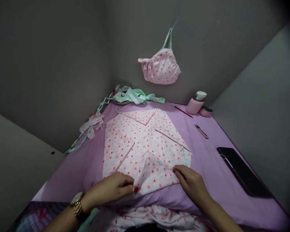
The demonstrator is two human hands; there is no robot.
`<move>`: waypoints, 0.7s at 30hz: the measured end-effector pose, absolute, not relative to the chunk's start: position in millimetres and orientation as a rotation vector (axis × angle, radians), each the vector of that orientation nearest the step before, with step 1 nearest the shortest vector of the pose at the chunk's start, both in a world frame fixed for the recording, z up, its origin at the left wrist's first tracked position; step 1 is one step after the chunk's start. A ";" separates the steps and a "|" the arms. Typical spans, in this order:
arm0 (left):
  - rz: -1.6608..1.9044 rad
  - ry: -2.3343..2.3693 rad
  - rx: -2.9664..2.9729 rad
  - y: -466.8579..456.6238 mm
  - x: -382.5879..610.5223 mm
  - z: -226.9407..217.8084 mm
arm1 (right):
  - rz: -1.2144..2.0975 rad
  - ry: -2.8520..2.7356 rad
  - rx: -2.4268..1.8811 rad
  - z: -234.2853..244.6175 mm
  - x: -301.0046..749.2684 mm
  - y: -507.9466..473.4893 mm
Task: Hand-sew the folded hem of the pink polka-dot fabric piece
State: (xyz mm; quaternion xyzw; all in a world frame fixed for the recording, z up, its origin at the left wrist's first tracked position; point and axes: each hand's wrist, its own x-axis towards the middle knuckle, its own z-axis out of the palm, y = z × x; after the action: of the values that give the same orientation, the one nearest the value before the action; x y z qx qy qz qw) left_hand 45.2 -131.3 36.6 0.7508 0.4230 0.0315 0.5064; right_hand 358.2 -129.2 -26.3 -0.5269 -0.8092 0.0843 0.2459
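A pink fabric piece (pixel 145 141) with red and teal dots lies flat on the purple tabletop (pixel 207 161), its corners folded inward. My left hand (pixel 113 188), wearing a gold watch, pinches the fabric's near edge with curled fingers. My right hand (pixel 189 182) presses and grips the near right edge of the same fabric, fingers bent. More of the dotted fabric (pixel 154 219) hangs over the table's front edge toward me.
A finished dotted pouch (pixel 160 67) hangs on the grey wall. Teal strips and scraps (pixel 135 95) are piled at the back, with pink scraps (pixel 91 122) at the left. A pink bottle (pixel 195 103), red pencil (pixel 182 111), snips (pixel 201 131) and a dark phone (pixel 243 170) lie to the right.
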 end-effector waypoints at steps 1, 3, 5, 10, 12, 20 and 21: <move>0.050 1.054 1.820 -131.7 46.4 36.8 | 0.222 -2.208 -1.439 -26.6 358.1 -129.1; 0.015 1.133 1.871 -132.6 49.4 35.9 | 0.208 -2.205 -1.449 -27.1 357.9 -128.9; 0.015 1.199 1.915 -133.5 51.6 34.1 | 0.203 -2.196 -1.454 -27.2 357.5 -129.0; 0.069 1.240 1.897 -135.4 49.3 28.1 | 0.223 -2.194 -1.450 -26.0 357.1 -129.0; 0.096 1.247 1.874 -136.7 46.8 27.0 | 0.227 -2.199 -1.458 -25.7 357.3 -129.0; -0.038 1.151 1.735 -140.4 28.2 30.9 | 0.201 -2.206 -1.439 -28.9 359.4 -129.1; -0.048 1.160 1.747 -141.6 25.6 31.6 | 0.193 -2.205 -1.435 -29.5 359.8 -129.2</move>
State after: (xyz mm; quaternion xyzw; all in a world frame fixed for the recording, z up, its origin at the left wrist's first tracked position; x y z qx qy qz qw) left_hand 25.6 -141.6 31.6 0.7221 0.4792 -0.0199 0.4986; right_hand 359.8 -129.2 -29.5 -0.5269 -0.8095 0.0709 0.2493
